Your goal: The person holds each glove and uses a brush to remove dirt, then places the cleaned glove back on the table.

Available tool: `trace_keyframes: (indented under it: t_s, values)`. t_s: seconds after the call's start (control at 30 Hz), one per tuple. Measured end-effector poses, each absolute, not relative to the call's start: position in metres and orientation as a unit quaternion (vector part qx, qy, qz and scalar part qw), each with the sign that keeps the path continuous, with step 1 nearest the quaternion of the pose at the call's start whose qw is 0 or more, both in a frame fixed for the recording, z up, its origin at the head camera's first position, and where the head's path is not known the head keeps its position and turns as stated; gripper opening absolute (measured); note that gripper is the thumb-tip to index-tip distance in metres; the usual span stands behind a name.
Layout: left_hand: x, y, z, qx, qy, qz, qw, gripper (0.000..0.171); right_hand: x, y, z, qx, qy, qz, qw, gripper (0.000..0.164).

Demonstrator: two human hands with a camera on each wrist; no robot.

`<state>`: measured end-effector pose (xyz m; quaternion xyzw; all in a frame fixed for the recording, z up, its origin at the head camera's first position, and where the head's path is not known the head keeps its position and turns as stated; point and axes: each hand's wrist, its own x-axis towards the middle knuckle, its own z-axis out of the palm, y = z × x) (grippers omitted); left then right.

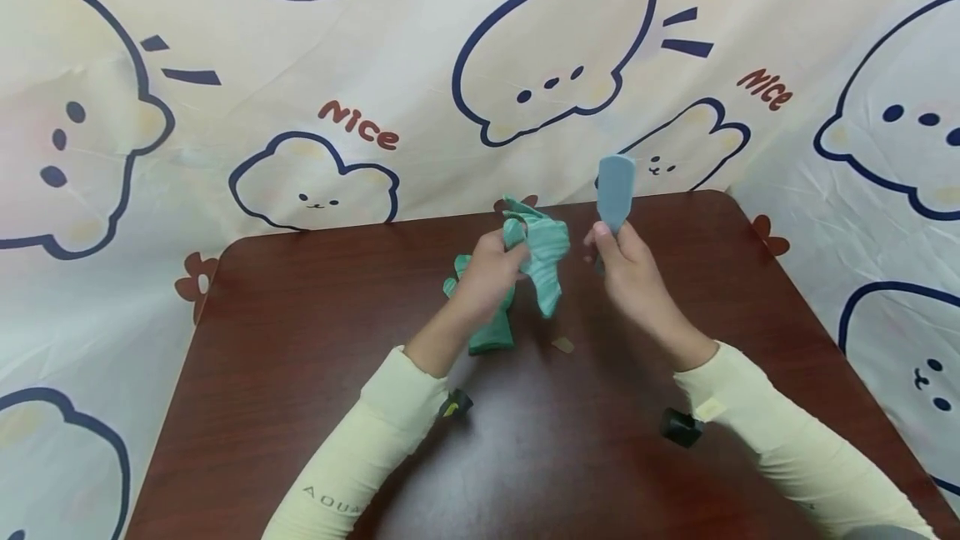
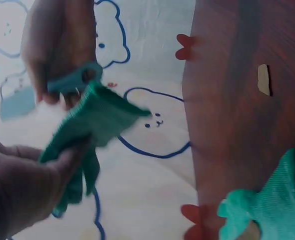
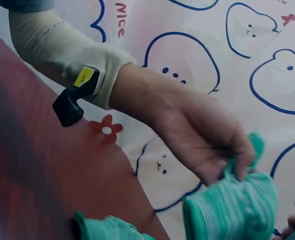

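My left hand (image 1: pixel 483 273) pinches a green striped knit glove (image 1: pixel 547 248) above the far part of the table; its cuff (image 2: pixel 112 107) points up toward the other hand in the left wrist view. To the right, my right hand (image 1: pixel 630 265) grips a light-blue spatula (image 1: pixel 616 190) upright by its handle, flat blade on top. The handle's end has a hole, seen in the left wrist view. A gap separates spatula and held glove in the head view. A second green glove (image 1: pixel 491 333) lies on the table below my left hand, partly hidden by it.
A small beige scrap (image 1: pixel 562 345) lies on the dark brown table (image 1: pixel 315 357) near the second glove. Behind the table's far edge hangs a pale cloth (image 1: pixel 420 65) with cartoon outlines. Black wrist cameras (image 1: pixel 681 427) sit on both sleeves.
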<state>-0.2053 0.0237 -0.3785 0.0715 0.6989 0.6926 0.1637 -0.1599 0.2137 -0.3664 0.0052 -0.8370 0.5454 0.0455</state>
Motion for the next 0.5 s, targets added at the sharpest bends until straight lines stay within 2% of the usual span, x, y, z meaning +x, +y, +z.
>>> trace_keyframes:
  t_s: [0.1,0.2,0.27,0.5]
  values:
    - [-0.198,0.029,-0.372,0.093,0.778,0.612,0.104,0.011,-0.161,0.201,-0.372,0.003,-0.818,0.575,0.031,0.050]
    - [-0.190,0.034,-0.366,0.113,0.825,0.549,0.066,0.020,-0.161,0.188,-0.375,0.013,-0.787,0.616,0.015,0.055]
    - [-0.186,0.036,-0.362,0.123,0.841,0.523,0.063,0.030,-0.161,0.181,-0.377,0.012,-0.771,0.637,0.006,0.056]
    - [-0.181,0.042,-0.359,0.138,0.903,0.401,0.065,0.036,-0.166,0.171,-0.382,-0.017,-0.701,0.713,-0.027,0.052]
